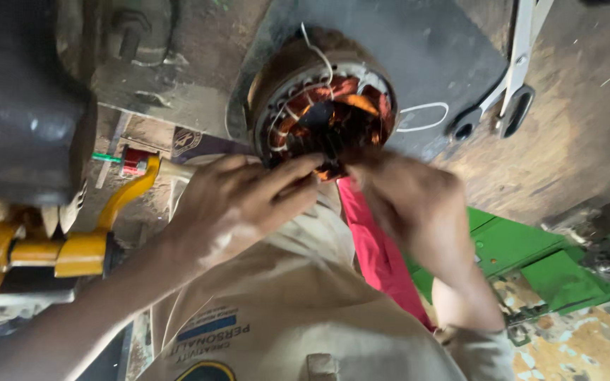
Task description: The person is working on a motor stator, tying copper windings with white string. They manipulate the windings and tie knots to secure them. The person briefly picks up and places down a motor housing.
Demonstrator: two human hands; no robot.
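Note:
A round motor stator (pixel 333 92) with copper windings and white lacing lies on a dark grey sheet (pixel 425 42). My left hand (pixel 231 204) reaches in from the lower left, and its fingertips pinch the windings at the stator's lower rim. From the lower right, my right hand (pixel 411 201) closes its fingers on the same lower rim, right beside the left fingertips. The hands hide the stator's lower edge. A loose white cord loop (pixel 425 116) hangs off the stator's right side.
Scissors (pixel 510 92) lie to the upper right on the brown bench. A dark cylinder (pixel 22 99) and a yellow tool (pixel 86 243) sit at the left. At the lower right are a green metal piece (pixel 538 261) and a red cloth strip (pixel 379 250). A beige shirt (pixel 298 310) fills the bottom.

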